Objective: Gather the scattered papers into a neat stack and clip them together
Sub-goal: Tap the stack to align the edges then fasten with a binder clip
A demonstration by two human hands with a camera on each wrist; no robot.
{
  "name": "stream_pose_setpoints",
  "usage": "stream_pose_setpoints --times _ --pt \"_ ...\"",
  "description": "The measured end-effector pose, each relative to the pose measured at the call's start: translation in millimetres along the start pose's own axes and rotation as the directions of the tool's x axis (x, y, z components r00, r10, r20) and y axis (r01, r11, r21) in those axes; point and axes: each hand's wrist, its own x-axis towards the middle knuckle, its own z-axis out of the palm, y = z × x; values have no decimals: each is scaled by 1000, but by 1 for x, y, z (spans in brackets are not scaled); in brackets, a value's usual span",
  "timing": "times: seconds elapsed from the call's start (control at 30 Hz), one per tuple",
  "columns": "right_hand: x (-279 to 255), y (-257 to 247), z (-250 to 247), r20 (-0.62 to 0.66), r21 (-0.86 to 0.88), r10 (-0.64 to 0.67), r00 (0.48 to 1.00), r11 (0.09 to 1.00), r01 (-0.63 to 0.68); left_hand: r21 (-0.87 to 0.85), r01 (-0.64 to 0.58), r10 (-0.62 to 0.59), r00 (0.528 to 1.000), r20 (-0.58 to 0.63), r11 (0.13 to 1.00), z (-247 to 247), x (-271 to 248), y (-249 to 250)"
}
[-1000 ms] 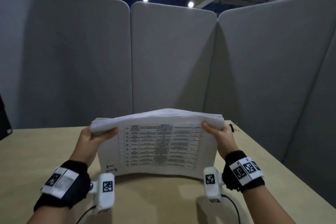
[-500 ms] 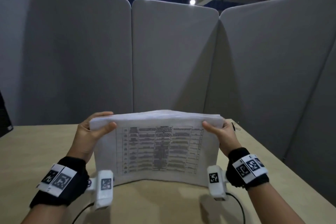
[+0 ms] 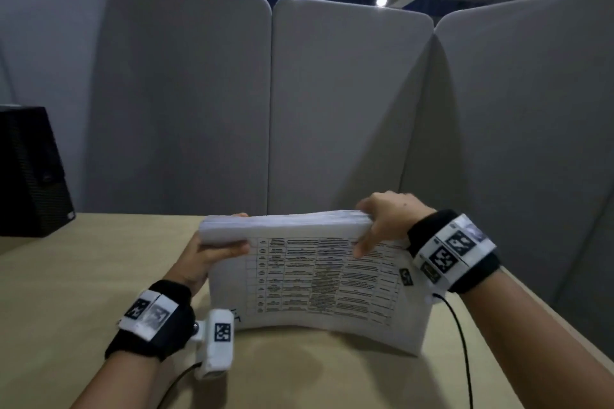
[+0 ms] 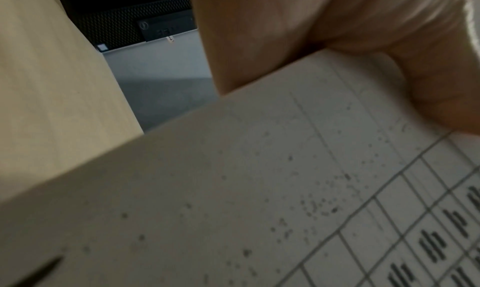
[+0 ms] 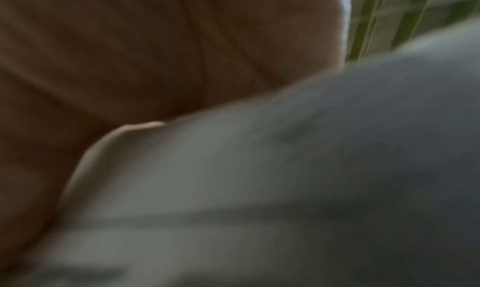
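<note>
A thick stack of white papers (image 3: 315, 279) with a printed table on its near sheet stands on its lower edge on the wooden table (image 3: 66, 292), tilted towards me. My left hand (image 3: 212, 252) grips the stack's upper left corner, thumb on the near face. From above, my right hand (image 3: 378, 226) holds the upper right corner, thumb on the near face and the other fingers curled over the top edge. The left wrist view shows the printed sheet (image 4: 259, 188) under my thumb. Blurred paper (image 5: 285, 168) and palm fill the right wrist view. No clip is in sight.
A black computer case (image 3: 30, 173) stands on the table at the far left. Grey partition panels (image 3: 332, 109) close off the back and right side. The table's right edge (image 3: 548, 315) runs close beside my right forearm. Cables trail from both wrist cameras.
The view has swung left, bringing the black case into sight. My right hand has risen over the stack's top right corner, and the stack leans lower on its right.
</note>
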Motion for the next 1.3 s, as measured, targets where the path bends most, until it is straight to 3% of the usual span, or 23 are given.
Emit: stream_pose_setpoints --times 0.07,0.17,0.3,0.37,0.43,0.5,0.6,0.67,0.77,0.87,0.97,1.07,1.2,1.3 --pt "11 -29 7 34 37 -94 995 995 93 -23 15 -15 1000 -3 1000 2 -3 -1" --pt "22 -60 14 -30 -95 -172 985 981 168 -8 25 -25 997 -71 1000 4 -4 -7" --pt "16 -62 11 -110 -183 -179 978 970 158 94 82 -72 992 -108 992 6 -5 -9" --pt "8 -51 4 -190 -115 -170 967 982 150 204 139 -100 977 -190 969 1 0 -13" --pt "3 -30 -6 -306 116 -126 944 979 168 317 173 -61 941 -333 932 0 5 -11" --pt "1 -7 -8 -367 416 -59 928 882 220 178 92 -3 895 -446 980 2 15 -1" --pt "1 18 3 -403 726 -1 915 608 321 -150 -67 4 923 -386 986 22 31 39" --pt "2 28 16 -443 819 40 896 425 386 -180 -115 56 952 -301 977 41 42 66" --pt "4 32 27 -481 870 121 869 189 455 -110 -170 125 934 -334 979 72 54 105" --pt "3 30 28 -533 846 173 828 107 522 -5 -298 277 894 -351 955 94 57 130" --pt "3 28 24 -548 835 178 817 58 548 48 -304 304 904 -302 951 99 58 126" --pt "5 28 16 -498 859 190 846 -27 511 128 -223 249 936 -248 966 91 59 109" --pt "13 23 12 -453 880 176 874 -67 470 49 -98 103 986 -134 994 75 57 100" --pt "19 17 9 -416 891 205 886 -106 442 32 -58 62 989 -136 998 75 55 92"
